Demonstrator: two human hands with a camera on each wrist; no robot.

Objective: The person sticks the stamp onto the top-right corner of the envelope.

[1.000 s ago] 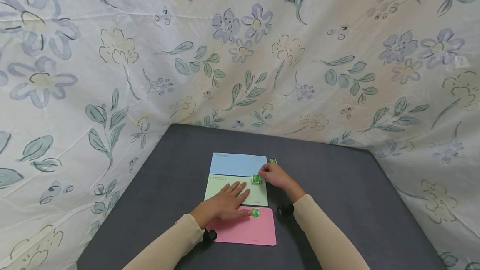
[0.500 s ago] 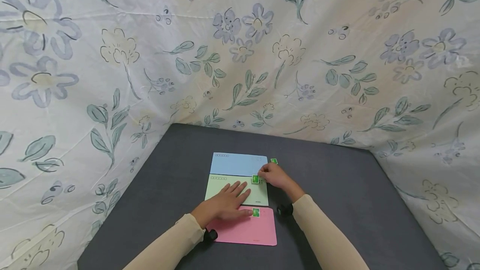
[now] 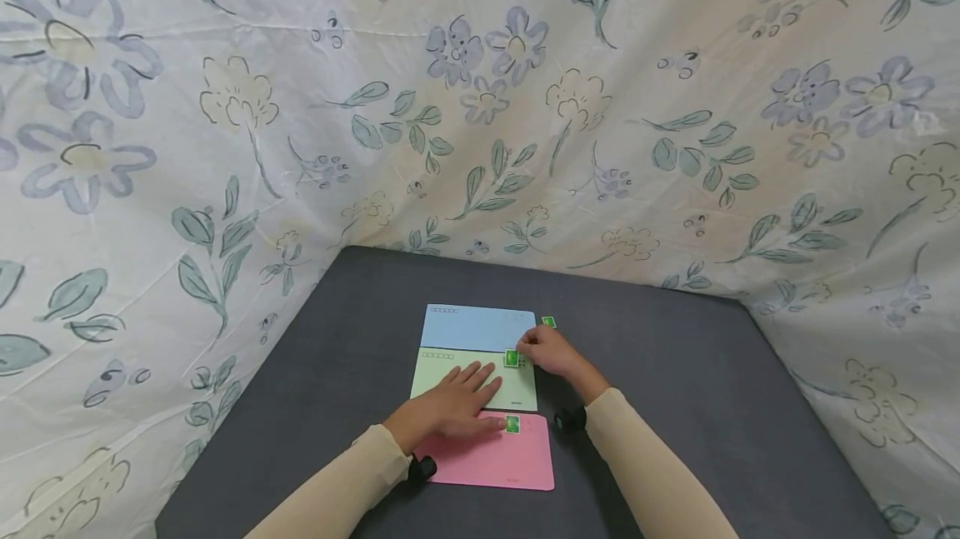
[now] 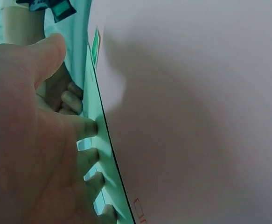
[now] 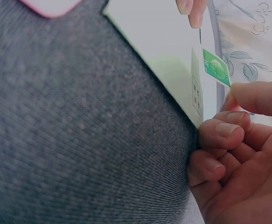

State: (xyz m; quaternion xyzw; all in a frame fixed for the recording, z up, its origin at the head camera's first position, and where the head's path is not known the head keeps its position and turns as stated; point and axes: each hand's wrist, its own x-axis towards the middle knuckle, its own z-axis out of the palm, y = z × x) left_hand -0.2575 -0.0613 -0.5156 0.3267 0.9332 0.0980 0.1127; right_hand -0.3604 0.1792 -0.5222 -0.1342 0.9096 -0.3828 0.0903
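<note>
Right hand [image 3: 551, 350] pinched square green paper stamp [image 3: 512, 358] at far-right corner, rectangular pale-green paper envelope [image 3: 516, 386] | left hand [image 3: 452, 408] flat | apparently placing; needed pressing

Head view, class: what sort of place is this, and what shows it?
Probably a screened-off tabletop workspace: flower-printed fabric hangs around a dark grey table, where a blue envelope, a green envelope and a pink envelope lie.

Pale-green rectangular paper card [image 3: 517, 386], white-bordered green paper stamp [image 3: 512, 358] at its two o'clock, light-blue card [image 3: 478, 328] at twelve, pink card [image 3: 495, 461] at six; lilac-flowered white cloth backdrop [image 3: 525, 127].
</note>
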